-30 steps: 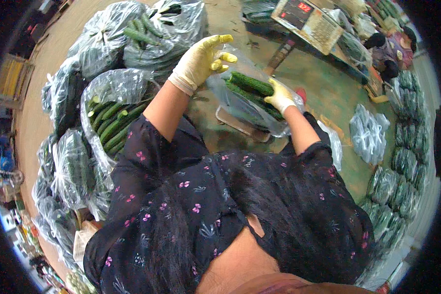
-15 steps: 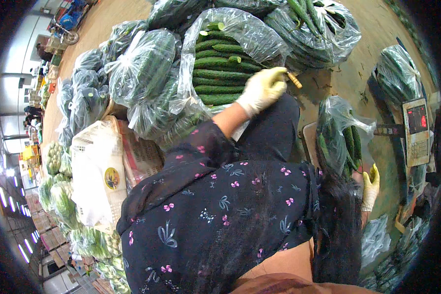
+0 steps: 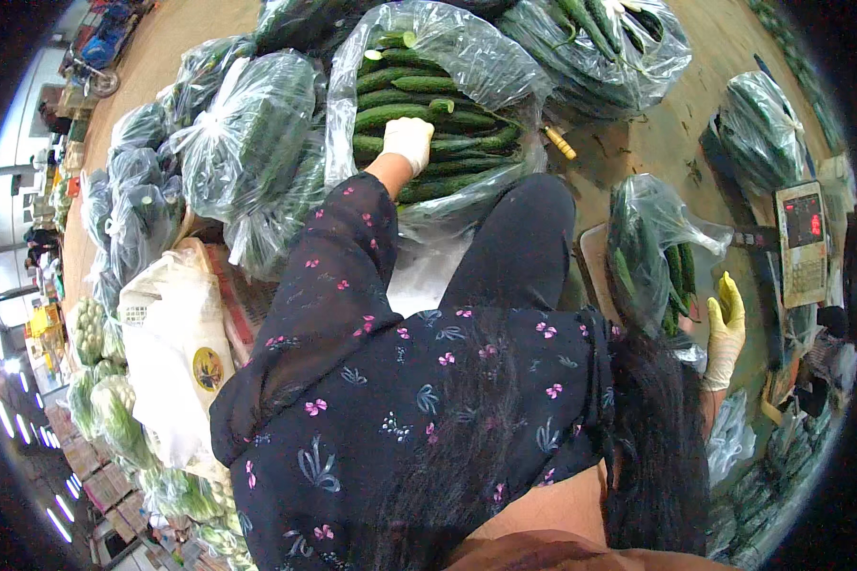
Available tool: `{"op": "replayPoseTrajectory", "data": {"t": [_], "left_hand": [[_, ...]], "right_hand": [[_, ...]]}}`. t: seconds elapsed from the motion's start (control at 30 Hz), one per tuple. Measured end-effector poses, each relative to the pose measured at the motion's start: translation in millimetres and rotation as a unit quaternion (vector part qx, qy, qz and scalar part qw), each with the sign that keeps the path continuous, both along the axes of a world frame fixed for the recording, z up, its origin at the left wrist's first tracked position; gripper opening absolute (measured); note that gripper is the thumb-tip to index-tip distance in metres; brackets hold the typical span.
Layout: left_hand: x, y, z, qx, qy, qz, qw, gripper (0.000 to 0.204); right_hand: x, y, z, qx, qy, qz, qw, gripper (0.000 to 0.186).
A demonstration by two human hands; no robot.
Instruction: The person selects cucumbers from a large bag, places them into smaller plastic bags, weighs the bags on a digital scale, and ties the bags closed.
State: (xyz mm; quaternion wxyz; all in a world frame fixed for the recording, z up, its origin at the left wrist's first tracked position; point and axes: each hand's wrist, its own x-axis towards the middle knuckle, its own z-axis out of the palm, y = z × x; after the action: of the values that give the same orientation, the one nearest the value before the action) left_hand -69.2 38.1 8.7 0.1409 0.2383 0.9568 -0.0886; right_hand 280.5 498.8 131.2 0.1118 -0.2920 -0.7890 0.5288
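My gloved left hand (image 3: 408, 141) has its fingers curled closed over a cucumber in an open plastic bag of cucumbers (image 3: 438, 76), stacked in rows. A tool with a yellow wooden handle (image 3: 559, 143) lies at that bag's right edge. My gloved right hand (image 3: 726, 314) is open at the right, its fingers apart and pointing up, just right of a partly filled clear bag of cucumbers (image 3: 643, 252) resting on a low stand.
Tied cucumber bags (image 3: 238, 143) heap at the left and top. A white sack (image 3: 167, 352) on crates and bagged pale vegetables (image 3: 114, 409) sit lower left. A scale display (image 3: 798, 243) and another bag (image 3: 760, 128) stand right. A parked motorbike (image 3: 103, 81) is far upper left.
My view has turned toward the left-hand heap. My right hand has let go of the cucumbers it held; my left hand has moved left and down among the cucumbers in the open bag.
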Motion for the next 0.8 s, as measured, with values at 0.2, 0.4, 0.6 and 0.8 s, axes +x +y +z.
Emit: {"op": "replayPoseTrajectory", "data": {"t": [0.2,0.4,0.6,0.8], "left_hand": [[12,-3,-13,0.028,0.053,0.051,0.997,0.031],[14,3,-1,0.008,0.035,0.056,0.998,0.034],[5,-3,13,0.009,0.005,-0.005,1.0,0.043],[26,13,11,-0.001,0.042,-0.042,0.998,0.042]], "right_hand": [[-7,-15,13,-0.021,-0.011,-0.03,0.999,0.047],[-13,-20,18,-0.017,-0.013,-0.029,0.999,0.045],[5,13,-17,0.064,0.054,0.029,0.996,0.047],[3,-2,-9,-0.011,-0.001,-0.022,1.0,0.048]]}}
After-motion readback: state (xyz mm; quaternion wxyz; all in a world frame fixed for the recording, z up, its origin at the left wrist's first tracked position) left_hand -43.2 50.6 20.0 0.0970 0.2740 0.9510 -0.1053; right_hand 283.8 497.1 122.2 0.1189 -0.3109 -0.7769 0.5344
